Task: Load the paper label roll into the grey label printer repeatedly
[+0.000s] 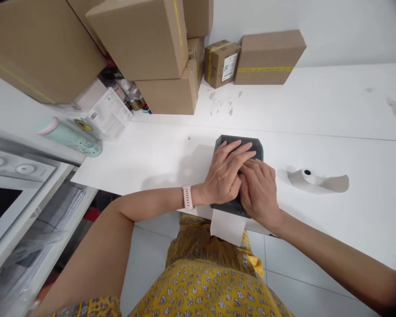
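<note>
Left hand [225,174] and right hand [260,188] meet over a dark grey, boxy device [229,207]

From the head view, I see the device sitting at the near edge of a white table [165,152], in front of the person's yellow, flower-patterned clothing [204,286]. The left hand lies across it palm down, fingers outstretched and slightly spread. The right hand's fingers curl in beside and partly under the left ones; I cannot tell whether they grip anything. A pale pink watch strap [187,197] circles the left wrist.

A blank white strip of paper [227,226] hangs at the device's near side, over the table edge. To the right, well apart from the device, lies a small white paper roll [306,173], its loose end curling away. Brown cardboard boxes with yellow tape [267,59] stand at the back, and a mint-green tumbler [74,138] at the left.
</note>
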The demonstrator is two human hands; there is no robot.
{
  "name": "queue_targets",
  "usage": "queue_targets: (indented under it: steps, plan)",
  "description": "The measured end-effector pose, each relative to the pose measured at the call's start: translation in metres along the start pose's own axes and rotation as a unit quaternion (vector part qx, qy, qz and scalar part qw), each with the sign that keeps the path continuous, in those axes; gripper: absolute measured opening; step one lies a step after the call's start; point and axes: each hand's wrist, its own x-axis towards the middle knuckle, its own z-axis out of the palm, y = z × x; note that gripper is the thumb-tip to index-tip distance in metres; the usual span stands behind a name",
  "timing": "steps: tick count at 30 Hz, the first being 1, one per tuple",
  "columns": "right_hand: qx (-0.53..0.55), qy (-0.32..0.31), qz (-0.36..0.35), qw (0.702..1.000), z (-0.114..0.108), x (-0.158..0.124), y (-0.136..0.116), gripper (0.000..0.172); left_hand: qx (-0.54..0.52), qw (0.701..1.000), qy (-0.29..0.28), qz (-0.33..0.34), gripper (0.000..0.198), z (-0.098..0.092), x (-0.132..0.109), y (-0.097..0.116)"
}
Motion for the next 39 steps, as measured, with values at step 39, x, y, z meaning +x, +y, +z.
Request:
queue_targets:
  steps: [39]
  plan:
    - [-0.026,0.07,0.095,0.993,-0.002,-0.071,-0.029,0.029,-0.394,0.772,0.085,-0.492,0.03,0.004,-0.156,0.082]
